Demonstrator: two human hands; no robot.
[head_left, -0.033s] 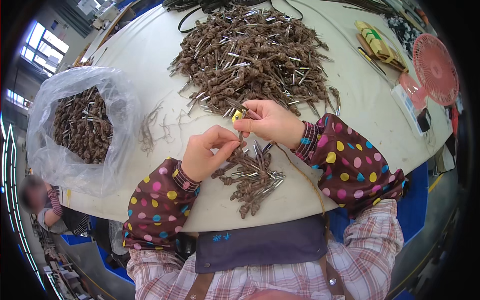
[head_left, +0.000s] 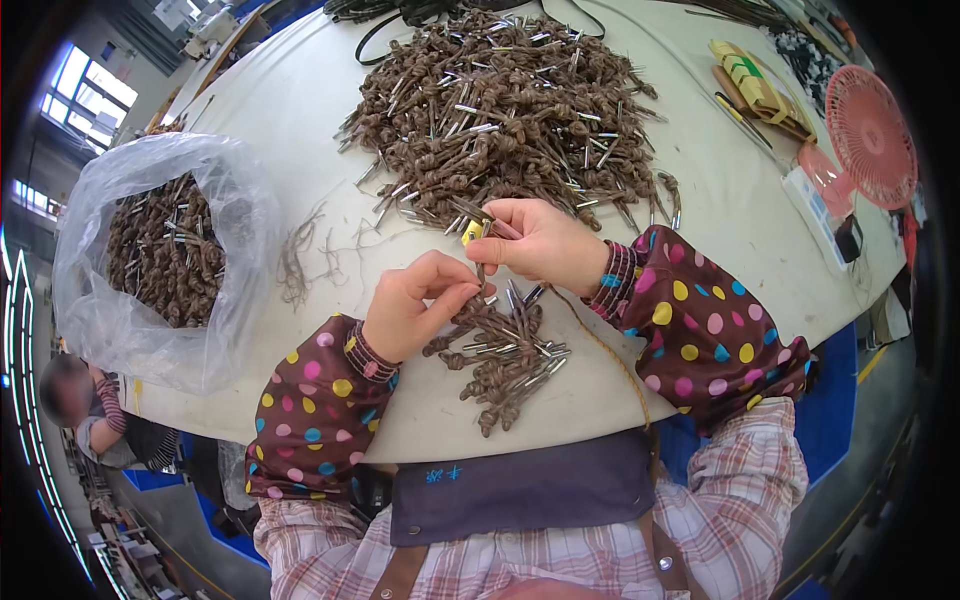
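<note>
My left hand (head_left: 412, 308) pinches a brown knotted cord (head_left: 481, 284) between thumb and forefinger. Just right of it, my right hand (head_left: 545, 243) is closed on small thread snips (head_left: 472, 231) with a yellow part and dark tips pointing up and left. Its fingertips also meet the upper part of the held cord. Below both hands lies a small pile of knotted brown cords (head_left: 495, 375) with shiny metal tips. A much larger heap of the same cords (head_left: 500, 120) spreads over the table just beyond my hands.
A clear plastic bag (head_left: 85, 270) of cords stands at the left. Loose threads (head_left: 300, 255) lie beside it. At the right are a pink fan (head_left: 870, 135), a wrapped bundle (head_left: 755, 85) and a yellow-handled tool (head_left: 735, 112). A thin twisted cord (head_left: 610, 355) runs down to my apron (head_left: 520, 485).
</note>
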